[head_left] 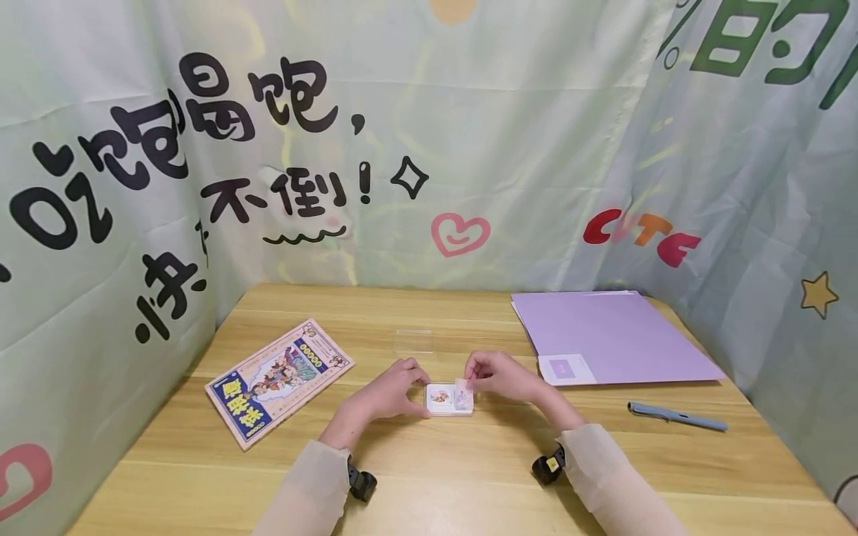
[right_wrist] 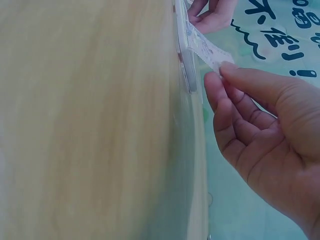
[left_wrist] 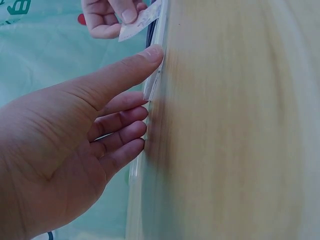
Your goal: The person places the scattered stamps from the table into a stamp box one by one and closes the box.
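A small flat clear box (head_left: 439,410) lies on the table with a picture on a white ground inside. My left hand (head_left: 392,391) holds it at its left end, the thumb along the near edge and the index finger at the far side; the other fingers extend beside it in the left wrist view. My right hand (head_left: 501,374) pinches a small printed paper slip (right_wrist: 207,51) between thumb and index finger. That slip slants up from the right part of the box, its lower end at the box. Behind the box lies a transparent rectangular lid-like piece (head_left: 413,342).
A pink illustrated booklet (head_left: 280,381) lies at the left. On the right are a purple folder (head_left: 610,335), with a pale label at its near corner, and a blue-grey pen (head_left: 677,417). Printed fabric (head_left: 523,149) hangs around the wooden table (head_left: 469,484).
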Available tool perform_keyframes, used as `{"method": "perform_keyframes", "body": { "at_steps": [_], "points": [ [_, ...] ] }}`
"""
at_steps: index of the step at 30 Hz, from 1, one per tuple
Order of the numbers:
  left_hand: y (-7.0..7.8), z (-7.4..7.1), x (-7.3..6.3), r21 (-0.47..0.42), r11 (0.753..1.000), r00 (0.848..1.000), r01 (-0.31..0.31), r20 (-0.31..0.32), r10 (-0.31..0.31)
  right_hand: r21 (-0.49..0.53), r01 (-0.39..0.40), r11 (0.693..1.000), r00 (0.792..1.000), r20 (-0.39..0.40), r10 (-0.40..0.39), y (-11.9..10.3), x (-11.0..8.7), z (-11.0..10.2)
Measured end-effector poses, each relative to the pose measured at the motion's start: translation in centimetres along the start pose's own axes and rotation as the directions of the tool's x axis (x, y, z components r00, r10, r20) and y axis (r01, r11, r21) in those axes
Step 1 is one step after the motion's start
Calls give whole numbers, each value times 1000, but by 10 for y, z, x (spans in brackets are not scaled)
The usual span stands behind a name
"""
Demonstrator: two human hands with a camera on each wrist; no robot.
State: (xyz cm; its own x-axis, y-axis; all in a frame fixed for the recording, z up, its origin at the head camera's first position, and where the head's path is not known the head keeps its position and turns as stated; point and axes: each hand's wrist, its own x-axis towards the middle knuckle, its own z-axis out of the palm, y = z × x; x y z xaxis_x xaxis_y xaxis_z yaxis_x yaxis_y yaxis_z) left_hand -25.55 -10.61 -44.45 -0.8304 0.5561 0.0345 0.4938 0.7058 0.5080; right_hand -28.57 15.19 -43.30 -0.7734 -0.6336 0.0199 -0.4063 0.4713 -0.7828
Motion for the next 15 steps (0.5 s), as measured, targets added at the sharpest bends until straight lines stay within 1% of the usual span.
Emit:
{"method": "perform_keyframes", "body": {
  "at_steps": [10,15],
  "points": [
    [-1,0,0,-7,1000,1000,0,-7,0,-35,6,999,1000,-8,-6,-1,2,2],
    [0,0,0,-14,1000,1000,7,-3,-8,-10,17,1000,1000,1,-17,1,3,4]
  ]
}}
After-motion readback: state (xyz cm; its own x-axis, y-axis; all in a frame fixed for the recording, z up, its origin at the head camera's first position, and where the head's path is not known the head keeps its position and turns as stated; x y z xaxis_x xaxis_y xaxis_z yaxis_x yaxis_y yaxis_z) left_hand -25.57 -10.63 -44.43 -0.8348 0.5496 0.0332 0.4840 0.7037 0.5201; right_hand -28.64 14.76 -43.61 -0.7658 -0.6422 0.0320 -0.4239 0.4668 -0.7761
